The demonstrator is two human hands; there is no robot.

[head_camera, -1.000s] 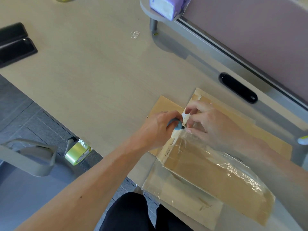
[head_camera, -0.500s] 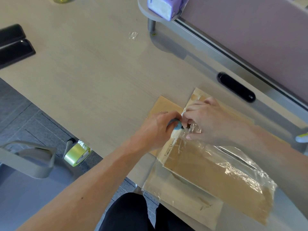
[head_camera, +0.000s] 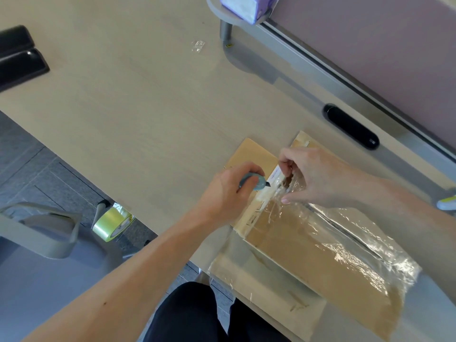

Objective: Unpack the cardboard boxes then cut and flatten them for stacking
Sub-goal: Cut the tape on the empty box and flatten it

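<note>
head view: flat brown cardboard [head_camera: 357, 299] lies at the near edge of the pale wood-grain table [head_camera: 148, 107], wrapped in crinkly clear film [head_camera: 357, 245].
left hand [head_camera: 227, 193]: fingers curled round a small rounded blue-grey cutter [head_camera: 256, 182], its tip at the film.
right hand [head_camera: 313, 178]: pinching the glossy film just beside the cutter.

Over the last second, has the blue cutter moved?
No. The blue cutter, held in the left hand, stays put relative to the black desk slot.
</note>
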